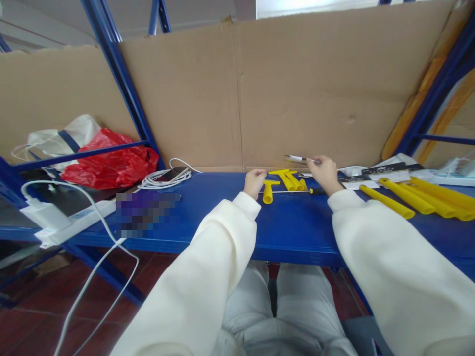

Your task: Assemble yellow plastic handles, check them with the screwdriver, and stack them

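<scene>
My right hand (324, 174) is closed around a slim white pen-like tool (299, 158), held just above the blue shelf (289, 222) near the cardboard back wall. My left hand (254, 182) rests on the shelf as a loose fist; nothing shows in it. Between the hands lie several short yellow T-shaped plastic pieces (287, 179), one (267, 192) right beside the left hand. A thin screwdriver (297, 191) with a black and yellow handle lies on the shelf under my right hand. White sleeves cover both arms.
Several long yellow tubes (419, 198) and black-and-white packaged items (382, 172) lie at the right. A phone on coiled white cable (168, 176), a red plastic bag (109, 160), a white power strip (70, 220) with charger sit left. Blue rack posts frame the shelf.
</scene>
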The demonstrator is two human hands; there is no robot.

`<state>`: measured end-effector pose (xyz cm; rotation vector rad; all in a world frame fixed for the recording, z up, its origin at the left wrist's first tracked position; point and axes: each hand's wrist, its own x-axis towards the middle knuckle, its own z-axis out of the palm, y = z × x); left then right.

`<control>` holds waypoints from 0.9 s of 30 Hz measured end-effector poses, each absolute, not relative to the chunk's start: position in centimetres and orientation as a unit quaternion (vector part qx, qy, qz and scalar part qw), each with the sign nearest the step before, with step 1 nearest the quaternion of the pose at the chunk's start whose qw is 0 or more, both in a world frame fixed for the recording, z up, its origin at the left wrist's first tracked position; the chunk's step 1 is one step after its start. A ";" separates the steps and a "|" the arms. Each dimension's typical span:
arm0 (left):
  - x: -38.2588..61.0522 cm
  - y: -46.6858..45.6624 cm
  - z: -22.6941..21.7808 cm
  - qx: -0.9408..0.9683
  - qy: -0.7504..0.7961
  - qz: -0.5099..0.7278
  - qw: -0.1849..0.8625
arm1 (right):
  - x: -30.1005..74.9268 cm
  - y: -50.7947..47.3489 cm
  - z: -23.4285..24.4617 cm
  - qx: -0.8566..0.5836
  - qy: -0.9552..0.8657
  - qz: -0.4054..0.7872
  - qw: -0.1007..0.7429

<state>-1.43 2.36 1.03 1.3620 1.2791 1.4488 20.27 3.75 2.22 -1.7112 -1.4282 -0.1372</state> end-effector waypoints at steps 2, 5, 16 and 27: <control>-1.3 2.0 1.2 0.545 0.482 0.565 0.389 | 19.6 3.1 2.0 -0.672 -0.590 -0.046 0.445; -1.1 1.4 1.5 0.557 0.455 0.564 0.406 | 18.8 2.7 1.6 -0.645 -0.617 -0.037 0.450; -1.1 1.7 1.5 0.534 0.434 0.572 0.446 | 18.8 4.8 -0.2 -0.510 -0.671 -0.084 0.532; -1.0 1.6 1.4 0.563 0.400 0.570 0.445 | 19.0 4.7 -0.3 -0.517 -0.651 -0.074 0.550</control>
